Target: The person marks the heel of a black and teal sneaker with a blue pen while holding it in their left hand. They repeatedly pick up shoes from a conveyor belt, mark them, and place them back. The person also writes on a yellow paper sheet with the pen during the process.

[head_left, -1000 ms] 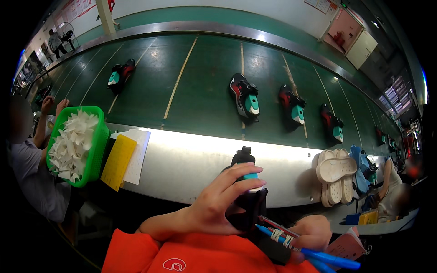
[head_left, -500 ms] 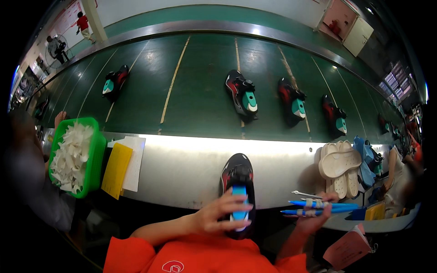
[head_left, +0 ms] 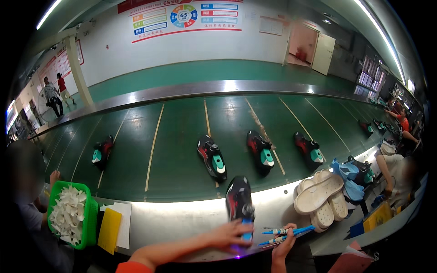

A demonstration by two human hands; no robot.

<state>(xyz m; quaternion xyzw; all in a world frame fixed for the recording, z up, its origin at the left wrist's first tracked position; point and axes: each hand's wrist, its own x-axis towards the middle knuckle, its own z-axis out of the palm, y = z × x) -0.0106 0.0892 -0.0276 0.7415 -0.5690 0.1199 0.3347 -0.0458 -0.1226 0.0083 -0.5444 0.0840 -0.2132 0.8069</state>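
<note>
Left hand (head_left: 229, 235), closed over the blue heel (head_left: 247, 236) of the black-and-red shoe (head_left: 237, 198), should hold steady; right hand (head_left: 286, 240), pinching slim blue pale-banded pens (head_left: 302, 230), should keep tips clear.

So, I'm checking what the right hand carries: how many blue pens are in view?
2: both in the right hand, an upper pen and a lower pen just beneath it. Others may be hidden behind the hand.

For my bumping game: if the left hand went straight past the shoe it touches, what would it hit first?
Probably the blue pens in the right hand; the left hand points toward them, but depth is unclear.
</note>
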